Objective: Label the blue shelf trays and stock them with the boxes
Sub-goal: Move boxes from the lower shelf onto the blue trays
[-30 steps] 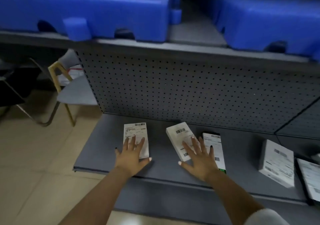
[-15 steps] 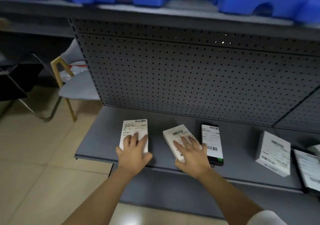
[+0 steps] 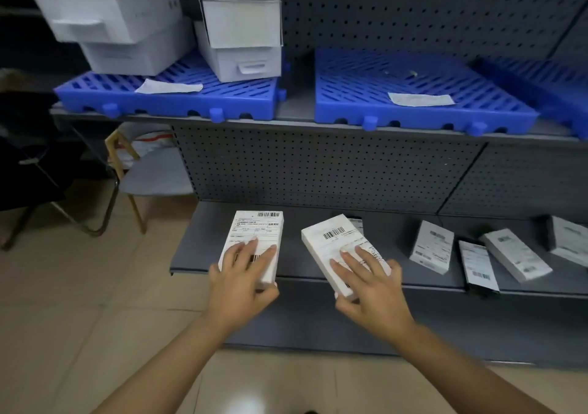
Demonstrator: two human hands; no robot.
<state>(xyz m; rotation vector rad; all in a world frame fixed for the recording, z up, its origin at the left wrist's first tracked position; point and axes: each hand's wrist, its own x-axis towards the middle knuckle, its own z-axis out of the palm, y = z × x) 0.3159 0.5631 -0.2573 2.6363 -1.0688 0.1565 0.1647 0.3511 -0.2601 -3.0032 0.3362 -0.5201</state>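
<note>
A: Item one, left hand (image 3: pixel 243 281)?
B: Fingers laid over the top of a white labelled box (image 3: pixel 256 245), thumb hooked under its near end. It grips the box at the front edge of the lower grey shelf (image 3: pixel 197 248).

A: Item two, right hand (image 3: pixel 370 289)?
B: Fingers spread across a second white box (image 3: pixel 337 248), thumb curled at its near corner. That box is tilted, its far end towards the pegboard.

A: Beyond the right fingertips?
B: A dark-edged box (image 3: pixel 356 224), mostly hidden behind the held one. Further right lie four more labelled boxes (image 3: pixel 432 246).

A: Above the fingers?
B: Upper shelf: left blue tray (image 3: pixel 171 100) carrying stacked white cartons (image 3: pixel 133 31) and a paper label (image 3: pixel 168 87); right blue tray (image 3: pixel 423 117) carrying only a label (image 3: pixel 420 99).
</note>
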